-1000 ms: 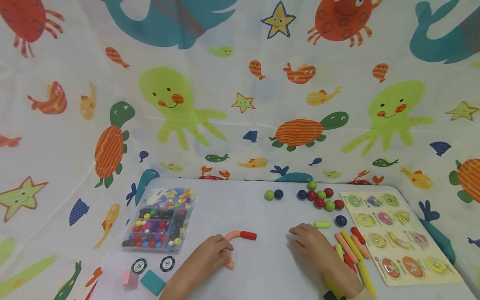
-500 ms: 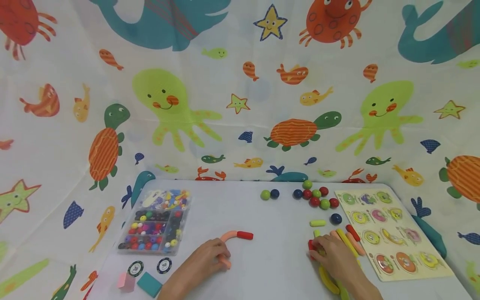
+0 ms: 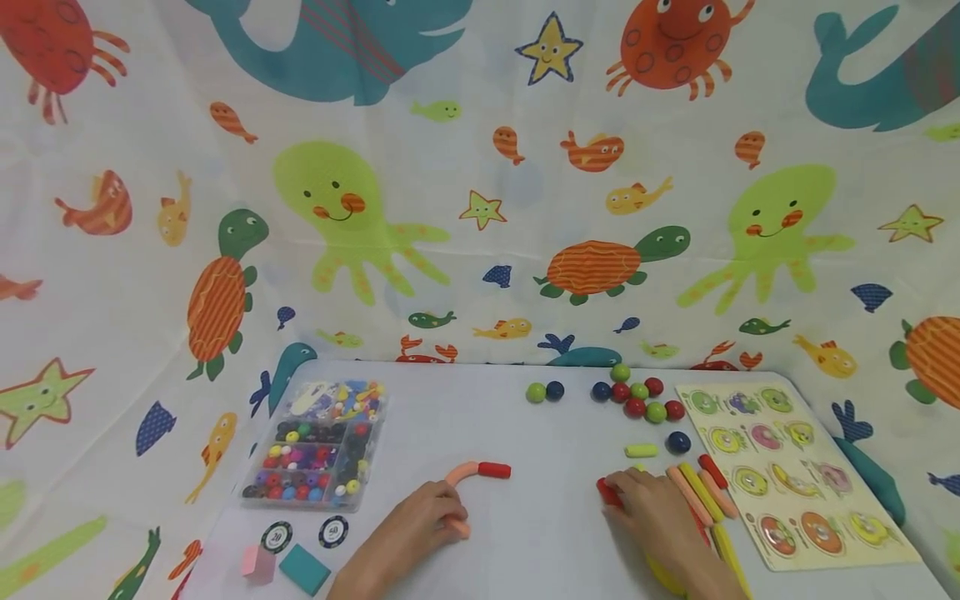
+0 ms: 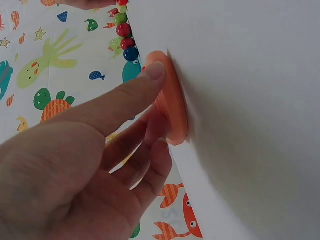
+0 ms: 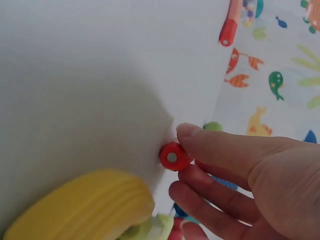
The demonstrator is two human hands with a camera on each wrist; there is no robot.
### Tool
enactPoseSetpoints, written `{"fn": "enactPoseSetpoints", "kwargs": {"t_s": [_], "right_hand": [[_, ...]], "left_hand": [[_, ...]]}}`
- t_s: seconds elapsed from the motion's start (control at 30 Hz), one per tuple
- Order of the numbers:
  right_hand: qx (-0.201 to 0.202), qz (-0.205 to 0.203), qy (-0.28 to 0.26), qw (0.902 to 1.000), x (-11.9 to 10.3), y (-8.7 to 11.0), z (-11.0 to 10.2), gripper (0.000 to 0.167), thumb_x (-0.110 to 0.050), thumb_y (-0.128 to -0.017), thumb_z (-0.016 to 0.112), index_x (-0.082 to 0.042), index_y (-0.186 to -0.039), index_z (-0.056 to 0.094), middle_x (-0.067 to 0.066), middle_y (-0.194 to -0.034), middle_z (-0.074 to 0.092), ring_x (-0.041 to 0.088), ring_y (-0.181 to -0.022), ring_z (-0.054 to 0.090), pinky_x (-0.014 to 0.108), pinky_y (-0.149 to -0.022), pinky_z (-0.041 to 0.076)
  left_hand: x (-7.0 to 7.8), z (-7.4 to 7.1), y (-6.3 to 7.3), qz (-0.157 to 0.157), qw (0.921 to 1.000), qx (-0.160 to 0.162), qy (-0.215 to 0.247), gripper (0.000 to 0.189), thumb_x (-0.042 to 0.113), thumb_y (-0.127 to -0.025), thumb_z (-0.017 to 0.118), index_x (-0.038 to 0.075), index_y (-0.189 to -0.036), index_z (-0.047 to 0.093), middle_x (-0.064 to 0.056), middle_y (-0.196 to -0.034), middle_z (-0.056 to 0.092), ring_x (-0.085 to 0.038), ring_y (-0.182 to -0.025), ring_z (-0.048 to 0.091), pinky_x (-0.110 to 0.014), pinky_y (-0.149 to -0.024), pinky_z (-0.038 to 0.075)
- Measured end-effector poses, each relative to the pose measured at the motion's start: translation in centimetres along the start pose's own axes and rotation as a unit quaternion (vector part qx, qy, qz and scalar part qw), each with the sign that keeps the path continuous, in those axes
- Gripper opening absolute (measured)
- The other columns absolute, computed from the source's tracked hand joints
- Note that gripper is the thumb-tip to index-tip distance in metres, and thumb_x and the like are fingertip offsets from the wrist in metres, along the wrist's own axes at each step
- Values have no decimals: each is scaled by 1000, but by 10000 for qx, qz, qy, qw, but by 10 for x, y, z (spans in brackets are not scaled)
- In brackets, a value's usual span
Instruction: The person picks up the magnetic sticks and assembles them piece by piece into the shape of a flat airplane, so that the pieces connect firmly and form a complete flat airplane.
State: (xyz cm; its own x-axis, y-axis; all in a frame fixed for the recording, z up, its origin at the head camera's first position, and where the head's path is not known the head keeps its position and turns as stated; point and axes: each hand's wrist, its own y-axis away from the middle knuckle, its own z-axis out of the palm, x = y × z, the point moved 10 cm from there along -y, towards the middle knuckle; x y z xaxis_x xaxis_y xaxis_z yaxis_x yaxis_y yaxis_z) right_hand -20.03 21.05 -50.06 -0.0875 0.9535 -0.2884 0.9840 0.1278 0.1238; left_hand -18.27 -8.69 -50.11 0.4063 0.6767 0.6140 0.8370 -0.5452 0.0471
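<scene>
In the head view, my left hand (image 3: pixel 416 525) pinches a curved orange rod (image 4: pixel 174 102) between thumb and fingers, low against the white table. At its far end the orange curve meets a short red rod (image 3: pixel 494 470), pointing right. To the right, my right hand (image 3: pixel 645 517) holds another red rod (image 5: pixel 172 156) between thumb and fingertips. A round silvery disc shows in that rod's end in the right wrist view. Under and beside this hand lie yellow (image 3: pixel 726 550), orange (image 3: pixel 688 495) and red rods, partly hidden by it. A curved yellow piece (image 5: pixel 85 210) is close to the right wrist camera.
A clear bead box (image 3: pixel 311 442) stands at left. Nearby are two round chips (image 3: pixel 333 530), a pink block (image 3: pixel 258 564) and a teal block (image 3: pixel 304 570). Several coloured balls (image 3: pixel 635 408) lie at the back right, beside a picture board (image 3: pixel 795 475). A short green rod (image 3: pixel 641 451) lies below them.
My right hand has come down among the rods, taken hold of a red one and moved it slightly left. The left hand stays at the orange curve.
</scene>
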Motion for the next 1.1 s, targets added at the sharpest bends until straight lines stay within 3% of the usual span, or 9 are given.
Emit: {"fn": "enactPoseSetpoints", "kwargs": {"t_s": [0.13,0.3,0.5,0.67,0.9,1.1], "right_hand": [[141,-22,-40,9999,-7,-2,3,37,-24,-82,85,-18,-115,73,-5,-103,68,11,-86,59,42,-89,58],[175,-23,-243,9995,-15,-8,8,40,-19,-82,84,-17,-120,70,-2,-107,67,12,-94,61,41,-90,59],[385,-262,-478,9978,-30,-14,9,36,-11,-83,83,-15,-117,70,1,-110,70,17,-102,65,41,-91,58],[413,-976,-619,9924,-60,-14,14,30,-9,-83,82,-16,-111,72,-3,-106,71,14,-100,65,37,-91,58],[-220,-2135,-713,9741,-114,-5,35,28,-19,-89,79,-21,-116,72,-10,-108,70,7,-97,62,33,-91,59],[75,-2928,-768,9530,-149,6,41,23,-16,-90,78,-19,-112,74,-11,-105,70,4,-94,62,27,-88,58]], "left_hand": [[4,3,-1,157,9999,47,-24,17,29,-91,74,21,-105,79,14,-104,64,0,-94,52,-23,-87,53],[11,2,-2,517,9977,393,-202,14,26,-92,73,20,-103,79,12,-99,66,-1,-92,53,-21,-83,53],[9,5,-4,398,9980,394,-289,13,27,-92,74,22,-102,79,15,-97,64,2,-90,51,-20,-82,52],[8,5,-5,215,9987,290,-353,13,28,-91,74,23,-102,79,16,-97,64,2,-90,50,-20,-82,52],[8,5,-6,136,9986,186,-469,19,33,-92,72,24,-106,79,16,-99,64,-1,-93,52,-24,-87,53],[8,3,-5,237,9979,385,-470,17,32,-92,73,23,-105,79,17,-98,62,1,-92,51,-22,-84,52]]}}
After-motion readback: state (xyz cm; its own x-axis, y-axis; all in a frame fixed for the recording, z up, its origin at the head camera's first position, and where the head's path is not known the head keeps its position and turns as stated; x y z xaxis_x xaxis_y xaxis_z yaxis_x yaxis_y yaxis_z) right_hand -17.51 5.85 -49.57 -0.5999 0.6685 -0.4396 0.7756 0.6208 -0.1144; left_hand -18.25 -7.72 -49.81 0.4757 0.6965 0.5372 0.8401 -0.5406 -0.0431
